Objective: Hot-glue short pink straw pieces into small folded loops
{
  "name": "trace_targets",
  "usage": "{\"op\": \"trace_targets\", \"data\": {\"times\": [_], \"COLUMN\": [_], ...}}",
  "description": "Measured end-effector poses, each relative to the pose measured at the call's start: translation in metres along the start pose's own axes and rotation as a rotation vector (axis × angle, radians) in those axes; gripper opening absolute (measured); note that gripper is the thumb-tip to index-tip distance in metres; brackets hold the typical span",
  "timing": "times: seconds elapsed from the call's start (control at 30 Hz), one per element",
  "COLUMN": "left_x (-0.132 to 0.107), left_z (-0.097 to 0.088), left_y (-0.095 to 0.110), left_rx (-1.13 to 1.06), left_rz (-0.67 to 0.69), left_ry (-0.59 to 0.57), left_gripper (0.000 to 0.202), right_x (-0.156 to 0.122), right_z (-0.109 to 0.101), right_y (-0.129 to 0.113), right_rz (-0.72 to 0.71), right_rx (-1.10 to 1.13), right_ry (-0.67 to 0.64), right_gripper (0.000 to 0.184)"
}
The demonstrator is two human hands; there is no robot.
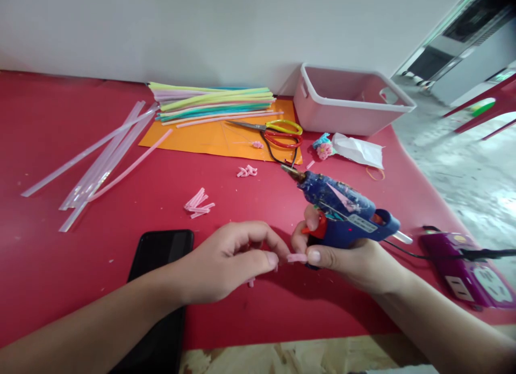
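"Several tight pink curls of fuzzy stem [246,171] sit near the centre of the frame, already bent, I'd judge. What's left?"

"Just left of centre, the loose pile of short, straight pink strips [197,203] looks unshaped. Farther out, the long pink velvety stem [133,172] at left and the thick multicoloured bundle of fuzzy stems [213,102], upper centre, look untrimmed."

"Anything finished?"

"Perhaps the plush, petalled pink flower shape [323,151], right of upper centre, with a crumpled blue tuft [321,140] against it."

"And the hands?"

"The right hand [355,258] grips a scuffed dark-blue plastic glue gun [336,194], metal nozzle [293,172] aimed at the upper left; its thumb also presses on a small pink fuzzy piece [297,258], lower centre. The left hand [237,261] is curled, fingertips at that piece's left end; whether they pinch it or only touch, I can't tell."

"Other textures?"

"Glossy, see-through plastic strips [115,162] fan out at left on the smooth red tabletop [226,320]. Steel scissors with yellow and red handles [264,128] lie partly over a flat orange sheet [193,140], upper centre."
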State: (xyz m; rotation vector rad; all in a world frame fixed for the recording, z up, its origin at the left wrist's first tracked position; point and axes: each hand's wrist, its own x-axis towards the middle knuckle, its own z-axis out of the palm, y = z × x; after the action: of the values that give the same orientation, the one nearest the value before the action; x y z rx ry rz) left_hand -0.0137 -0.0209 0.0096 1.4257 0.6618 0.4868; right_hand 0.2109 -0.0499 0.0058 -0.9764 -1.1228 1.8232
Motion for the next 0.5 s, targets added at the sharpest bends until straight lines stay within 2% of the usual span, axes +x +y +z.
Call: {"op": "trace_targets", "data": {"times": [0.1, 0.27, 0.5], "left_x": [0.0010, 0.0017, 0.0008], "left_z": [0.0010, 0.0018, 0.0003], "left_y": [0.0021, 0.0059, 0.0046], "left_rx": [-0.131, -0.290, -0.237], "left_rz": [-0.021, -0.220, -0.194], "left_ry": [-0.046, -0.066, -0.123], "left_gripper": [0.012, 0.008, 0.009], "right_x": [-0.0011, -0.0024, -0.0018], "right_z": [-0.0021, -0.0046, -0.0023], "right_y": [0.0030, 0.0057, 0.0020], "right_rz": [0.021, 0.037, 0.030], "right_rx": [0.020, 0.017, 0.074], "right_ry": [-0.038, -0.067, -0.108], "right_gripper": [0.030, 0.029, 0.028]}}
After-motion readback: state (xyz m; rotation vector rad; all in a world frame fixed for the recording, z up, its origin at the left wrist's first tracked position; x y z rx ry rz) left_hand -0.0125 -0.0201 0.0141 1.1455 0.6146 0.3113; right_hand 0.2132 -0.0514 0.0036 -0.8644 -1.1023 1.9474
